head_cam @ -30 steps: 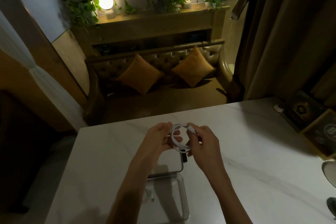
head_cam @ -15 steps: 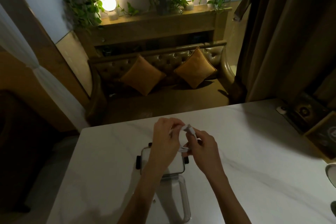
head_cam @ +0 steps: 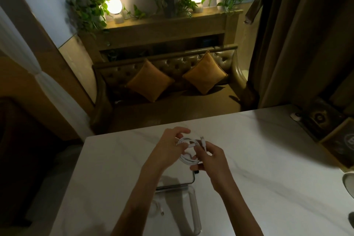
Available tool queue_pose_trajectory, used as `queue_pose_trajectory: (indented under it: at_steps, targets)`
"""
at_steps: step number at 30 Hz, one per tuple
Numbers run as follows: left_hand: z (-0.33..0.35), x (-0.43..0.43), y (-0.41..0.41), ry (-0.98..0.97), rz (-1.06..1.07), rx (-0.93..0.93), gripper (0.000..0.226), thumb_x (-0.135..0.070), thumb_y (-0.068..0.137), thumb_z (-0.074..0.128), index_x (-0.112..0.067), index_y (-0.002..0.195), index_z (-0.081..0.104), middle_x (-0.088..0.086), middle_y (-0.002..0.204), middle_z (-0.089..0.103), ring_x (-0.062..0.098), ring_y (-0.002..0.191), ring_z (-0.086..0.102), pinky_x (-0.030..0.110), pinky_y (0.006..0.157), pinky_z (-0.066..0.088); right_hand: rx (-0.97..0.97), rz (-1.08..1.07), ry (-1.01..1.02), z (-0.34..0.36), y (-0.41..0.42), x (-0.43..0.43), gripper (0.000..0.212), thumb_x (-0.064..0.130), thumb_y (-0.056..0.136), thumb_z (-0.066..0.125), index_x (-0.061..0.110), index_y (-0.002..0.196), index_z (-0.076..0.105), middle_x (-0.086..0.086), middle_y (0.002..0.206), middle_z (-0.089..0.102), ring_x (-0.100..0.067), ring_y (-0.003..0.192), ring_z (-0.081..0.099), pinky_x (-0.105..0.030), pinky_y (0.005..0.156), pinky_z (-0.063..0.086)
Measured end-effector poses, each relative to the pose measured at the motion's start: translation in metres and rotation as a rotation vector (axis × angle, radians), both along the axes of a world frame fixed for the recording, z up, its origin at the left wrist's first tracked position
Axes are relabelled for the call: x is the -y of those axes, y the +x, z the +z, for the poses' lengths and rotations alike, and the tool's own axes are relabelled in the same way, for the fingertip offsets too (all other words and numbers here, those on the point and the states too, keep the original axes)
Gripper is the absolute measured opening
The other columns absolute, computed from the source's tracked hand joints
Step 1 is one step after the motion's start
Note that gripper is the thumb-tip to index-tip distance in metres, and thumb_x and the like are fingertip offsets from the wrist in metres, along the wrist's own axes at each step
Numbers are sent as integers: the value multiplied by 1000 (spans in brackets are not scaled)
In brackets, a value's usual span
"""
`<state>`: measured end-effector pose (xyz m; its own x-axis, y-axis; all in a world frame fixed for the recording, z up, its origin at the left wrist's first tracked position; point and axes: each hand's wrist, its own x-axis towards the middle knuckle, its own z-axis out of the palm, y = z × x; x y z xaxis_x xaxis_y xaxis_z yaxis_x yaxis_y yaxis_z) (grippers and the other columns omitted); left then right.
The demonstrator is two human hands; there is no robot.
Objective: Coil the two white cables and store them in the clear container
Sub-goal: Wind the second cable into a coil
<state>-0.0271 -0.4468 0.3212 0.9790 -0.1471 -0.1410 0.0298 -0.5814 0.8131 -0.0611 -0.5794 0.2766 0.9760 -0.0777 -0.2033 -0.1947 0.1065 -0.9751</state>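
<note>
Both of my hands hold a coiled white cable (head_cam: 188,156) above the white marble table (head_cam: 268,168). My left hand (head_cam: 168,149) pinches the coil's left side. My right hand (head_cam: 210,161) grips its right side, and a connector end sticks up near the right fingers. Below my arms sits the clear container (head_cam: 193,214), open, with a second white cable (head_cam: 158,209) coiled inside at its left. The container's lid (head_cam: 186,180) lies just beyond it, partly hidden by my forearms.
Dark boxes (head_cam: 325,126) stand at the table's far right edge and a round pale object (head_cam: 349,184) sits at the right border. Beyond the table's far edge is a leather bench with two orange cushions (head_cam: 151,82).
The coil has turned and dropped slightly between my hands; my left hand shifted from covering it to pinching its upper left, and the connector end now points up.
</note>
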Motion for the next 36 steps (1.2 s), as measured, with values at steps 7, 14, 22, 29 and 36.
queue_pose_trajectory:
  at_steps: [7, 14, 22, 29, 36]
  targets:
    - [-8, 24, -9, 100, 144, 91, 56, 7, 87, 53, -14, 136, 36, 5, 128, 31, 17, 110, 48, 14, 85, 46, -25, 7, -9, -10, 5, 1, 23, 19, 95, 54, 11, 114, 66, -10, 90, 71, -22, 80, 72, -37, 66, 62]
    - [-23, 36, -11, -11, 259, 253, 17, -21, 90, 50, -28, 105, 44, 3, 117, 47, 23, 104, 54, 32, 89, 51, 75, -147, -181, -14, 11, -5, 24, 29, 91, 59, 15, 109, 65, -7, 91, 72, -17, 72, 71, -25, 56, 60]
    - [-14, 11, 1, -231, 78, -66, 30, -8, 88, 61, -6, 118, 62, 9, 107, 70, 19, 90, 67, 25, 83, 55, 126, -91, -392, -2, 29, 10, 27, 28, 84, 69, 12, 104, 65, -5, 96, 68, -18, 84, 65, -19, 68, 50]
    - [-8, 12, 2, 11, -113, -106, 17, -8, 81, 64, -7, 96, 73, 11, 86, 71, 26, 84, 67, 35, 83, 53, 13, 11, -59, -6, 15, 18, 11, 12, 87, 65, 14, 96, 68, -5, 86, 72, -19, 80, 68, -18, 60, 51]
    - [-18, 10, 2, -864, 185, -340, 28, -9, 88, 62, -2, 115, 61, 17, 109, 70, 26, 96, 71, 34, 90, 57, 21, 33, -69, 7, 13, 34, 33, 35, 89, 59, 22, 119, 61, 1, 96, 67, -13, 83, 64, -15, 57, 52]
